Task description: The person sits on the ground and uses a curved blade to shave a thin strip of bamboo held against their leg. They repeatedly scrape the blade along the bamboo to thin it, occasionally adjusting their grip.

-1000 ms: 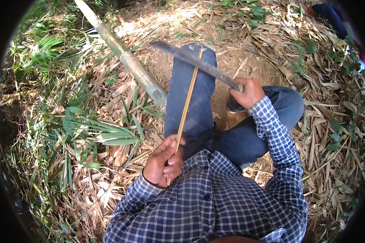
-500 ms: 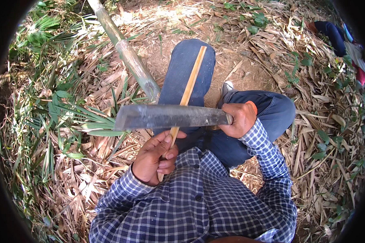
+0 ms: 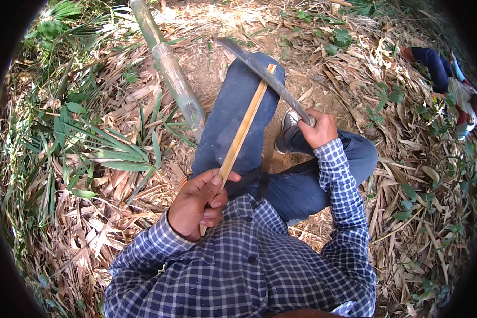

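Note:
A thin, pale yellow bamboo strip (image 3: 244, 129) runs from my left hand (image 3: 199, 204) up along my raised thigh and knee. That hand pinches its lower part between thumb and fingers, with a short end showing below the palm. My right hand (image 3: 320, 129) is wrapped around the handle of a machete (image 3: 262, 70), most of the handle being hidden in the fist. The long dark blade slants up to the left over my knee and crosses the strip near its far end. Whether blade and strip touch I cannot tell.
A green bamboo pole (image 3: 170, 74) lies on the ground at the upper left. Dry leaves (image 3: 130, 196) and green fronds (image 3: 114, 151) cover the ground around me. At the far right another person (image 3: 434, 69) is partly in view. My shoe (image 3: 287, 131) rests beyond my folded leg.
The machete has moved from near my left hand out to the strip's far end, its blade now steeply slanted. My right hand went forward with it; the left keeps its hold.

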Demonstrator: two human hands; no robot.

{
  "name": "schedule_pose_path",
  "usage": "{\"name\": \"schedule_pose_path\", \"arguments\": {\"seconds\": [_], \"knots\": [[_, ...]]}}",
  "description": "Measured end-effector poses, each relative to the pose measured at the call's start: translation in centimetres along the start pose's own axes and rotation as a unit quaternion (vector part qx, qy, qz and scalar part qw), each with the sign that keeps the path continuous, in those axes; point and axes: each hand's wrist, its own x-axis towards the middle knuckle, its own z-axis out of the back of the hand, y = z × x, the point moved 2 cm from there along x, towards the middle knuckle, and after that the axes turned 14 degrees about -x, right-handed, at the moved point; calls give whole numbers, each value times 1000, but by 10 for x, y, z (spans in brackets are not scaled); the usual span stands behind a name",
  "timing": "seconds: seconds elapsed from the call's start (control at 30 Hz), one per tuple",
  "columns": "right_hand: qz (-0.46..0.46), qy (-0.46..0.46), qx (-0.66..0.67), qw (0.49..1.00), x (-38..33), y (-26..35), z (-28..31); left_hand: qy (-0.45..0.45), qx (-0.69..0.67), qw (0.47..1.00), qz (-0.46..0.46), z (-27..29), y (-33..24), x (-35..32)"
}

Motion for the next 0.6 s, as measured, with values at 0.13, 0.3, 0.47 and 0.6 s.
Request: {"name": "schedule_pose_path", "arguments": {"seconds": [0.13, 0.3, 0.47, 0.6], "knots": [[68, 24, 0, 997, -10, 7, 5, -2, -9, 1000, 4, 0, 0, 1], [-46, -29, -13, 998, 17, -11, -6, 2, -1, 1000, 3, -1, 0, -1], [53, 40, 46, 997, -21, 15, 9, 11, -44, 999, 20, 2, -1, 2], [207, 42, 38, 977, -65, 55, 21, 14, -101, 994, 40, 10, 5, 5]]}}
